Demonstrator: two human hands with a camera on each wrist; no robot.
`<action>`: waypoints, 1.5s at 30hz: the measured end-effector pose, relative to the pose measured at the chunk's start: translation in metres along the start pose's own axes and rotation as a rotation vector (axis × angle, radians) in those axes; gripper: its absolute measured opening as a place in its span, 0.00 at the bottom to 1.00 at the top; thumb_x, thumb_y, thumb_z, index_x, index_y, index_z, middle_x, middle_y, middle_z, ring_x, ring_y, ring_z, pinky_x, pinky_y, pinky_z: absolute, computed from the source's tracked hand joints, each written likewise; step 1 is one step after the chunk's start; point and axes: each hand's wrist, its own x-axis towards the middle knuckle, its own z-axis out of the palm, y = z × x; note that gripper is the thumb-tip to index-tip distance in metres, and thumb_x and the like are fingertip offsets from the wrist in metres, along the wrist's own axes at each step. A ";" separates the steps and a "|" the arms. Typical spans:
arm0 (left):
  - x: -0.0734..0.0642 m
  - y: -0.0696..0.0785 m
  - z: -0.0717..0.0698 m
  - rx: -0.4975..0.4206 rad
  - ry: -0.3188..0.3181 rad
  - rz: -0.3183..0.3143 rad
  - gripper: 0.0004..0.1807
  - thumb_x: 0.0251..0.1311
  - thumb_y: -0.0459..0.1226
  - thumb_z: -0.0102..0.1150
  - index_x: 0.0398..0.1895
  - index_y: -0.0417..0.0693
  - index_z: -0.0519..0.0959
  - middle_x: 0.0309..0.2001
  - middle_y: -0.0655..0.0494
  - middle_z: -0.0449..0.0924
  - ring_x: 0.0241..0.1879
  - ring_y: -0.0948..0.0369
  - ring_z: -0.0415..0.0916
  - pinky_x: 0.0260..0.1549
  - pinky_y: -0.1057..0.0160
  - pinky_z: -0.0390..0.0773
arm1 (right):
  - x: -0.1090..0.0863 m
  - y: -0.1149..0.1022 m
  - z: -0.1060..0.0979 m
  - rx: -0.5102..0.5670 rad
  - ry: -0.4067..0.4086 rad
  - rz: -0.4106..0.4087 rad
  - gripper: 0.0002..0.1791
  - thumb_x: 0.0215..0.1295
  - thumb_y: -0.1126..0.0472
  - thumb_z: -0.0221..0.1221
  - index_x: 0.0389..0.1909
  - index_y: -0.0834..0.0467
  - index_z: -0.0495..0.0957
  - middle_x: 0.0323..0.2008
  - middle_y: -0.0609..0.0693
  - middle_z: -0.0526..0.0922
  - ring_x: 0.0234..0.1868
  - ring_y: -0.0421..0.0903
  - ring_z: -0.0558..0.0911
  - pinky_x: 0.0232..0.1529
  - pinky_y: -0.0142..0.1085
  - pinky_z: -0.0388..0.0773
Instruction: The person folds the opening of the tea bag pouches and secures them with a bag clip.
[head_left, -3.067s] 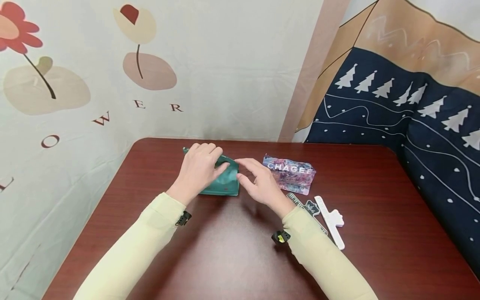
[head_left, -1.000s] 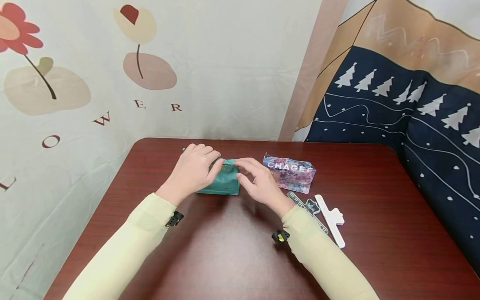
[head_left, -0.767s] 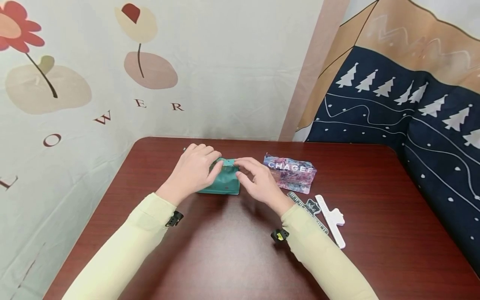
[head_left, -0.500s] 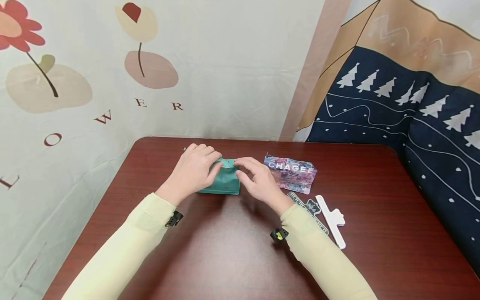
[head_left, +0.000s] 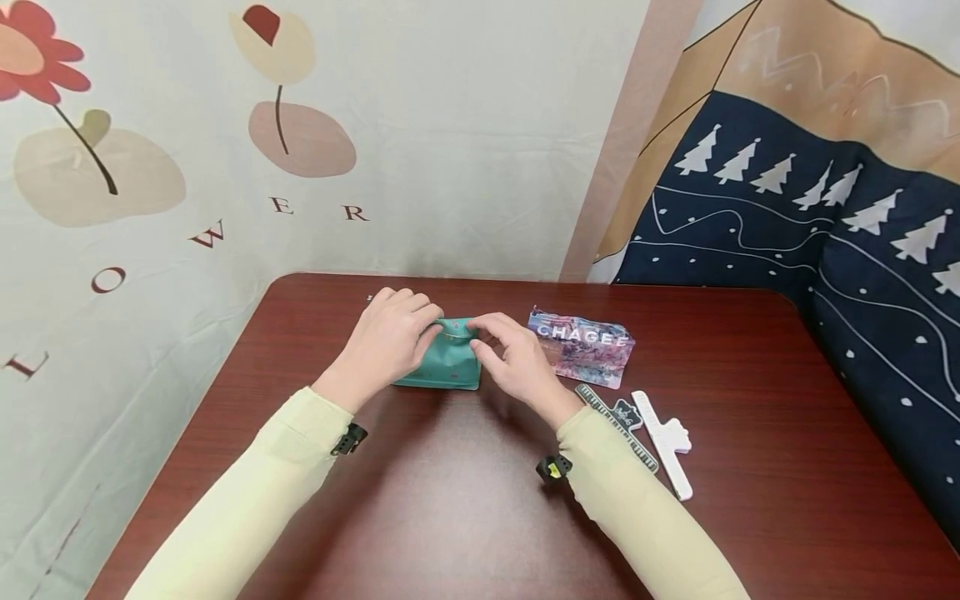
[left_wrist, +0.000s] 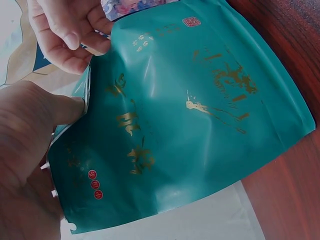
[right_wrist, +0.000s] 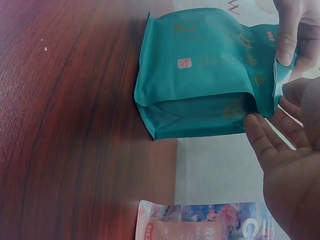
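Observation:
A teal green foil pouch (head_left: 450,372) with gold lettering and red seals stands at the back of the table. My left hand (head_left: 386,340) grips its top edge, the thumb lying over the rim in the left wrist view. At the pouch's upper right corner, my right hand (head_left: 521,365) holds the edge between thumb and fingers. The top part of the pouch (right_wrist: 200,60) bends over in the right wrist view, with a gusseted side facing that camera. The left hand hides the pouch's left part in the head view.
Right of the pouch lies a pink and blue CHAGEE packet (head_left: 588,354). Nearer me are a dark green patterned bag clip (head_left: 617,427) and a white bag clip (head_left: 662,443) on the reddish-brown table (head_left: 457,525). Printed fabric (head_left: 465,150) hangs behind the table.
Compared with three seconds ago, my left hand has shifted slightly left, and the pouch's top now shows as a lighter folded band. The right hand stays nearly in place.

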 end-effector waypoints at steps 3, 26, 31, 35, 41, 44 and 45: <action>0.001 0.000 0.000 0.007 -0.008 0.001 0.03 0.63 0.33 0.68 0.37 0.43 0.84 0.34 0.52 0.83 0.35 0.51 0.77 0.39 0.54 0.72 | 0.001 0.001 0.002 0.002 0.002 0.013 0.14 0.71 0.68 0.61 0.55 0.63 0.82 0.49 0.57 0.84 0.45 0.50 0.84 0.43 0.47 0.85; 0.000 0.003 0.006 0.031 0.045 -0.007 0.04 0.57 0.34 0.70 0.32 0.43 0.84 0.29 0.53 0.80 0.30 0.52 0.74 0.37 0.54 0.71 | 0.009 0.003 0.009 -0.042 0.034 0.014 0.08 0.71 0.68 0.63 0.47 0.62 0.85 0.43 0.55 0.84 0.35 0.47 0.82 0.38 0.42 0.83; 0.001 0.003 0.006 0.046 0.048 -0.012 0.05 0.57 0.34 0.71 0.32 0.43 0.84 0.29 0.53 0.80 0.30 0.52 0.74 0.37 0.54 0.71 | 0.011 0.004 0.009 -0.040 0.027 0.019 0.07 0.71 0.67 0.63 0.46 0.61 0.85 0.43 0.55 0.84 0.35 0.47 0.82 0.38 0.43 0.83; 0.002 0.003 0.004 0.043 0.049 -0.016 0.05 0.56 0.34 0.71 0.32 0.43 0.84 0.29 0.52 0.80 0.30 0.52 0.74 0.37 0.53 0.71 | 0.012 0.003 0.010 -0.053 0.021 0.020 0.07 0.72 0.67 0.62 0.47 0.61 0.85 0.44 0.54 0.84 0.36 0.46 0.82 0.38 0.41 0.82; 0.000 0.005 0.003 0.040 0.034 -0.027 0.05 0.57 0.34 0.71 0.33 0.43 0.84 0.29 0.51 0.80 0.31 0.51 0.75 0.38 0.52 0.73 | 0.010 0.002 0.009 -0.063 0.013 0.012 0.08 0.71 0.67 0.63 0.48 0.61 0.85 0.44 0.54 0.84 0.35 0.46 0.82 0.38 0.37 0.81; 0.001 0.007 0.002 0.043 0.024 -0.029 0.04 0.58 0.34 0.71 0.33 0.43 0.84 0.30 0.52 0.80 0.31 0.51 0.75 0.39 0.52 0.73 | 0.010 0.002 0.008 -0.063 0.023 0.007 0.08 0.70 0.67 0.64 0.48 0.61 0.85 0.44 0.55 0.84 0.35 0.46 0.82 0.38 0.38 0.81; 0.001 0.007 0.002 0.046 0.023 -0.028 0.04 0.58 0.34 0.71 0.33 0.43 0.84 0.30 0.52 0.80 0.31 0.51 0.75 0.39 0.52 0.72 | 0.010 0.002 0.007 -0.065 0.030 0.005 0.08 0.70 0.67 0.64 0.48 0.61 0.85 0.44 0.55 0.84 0.35 0.47 0.82 0.38 0.38 0.82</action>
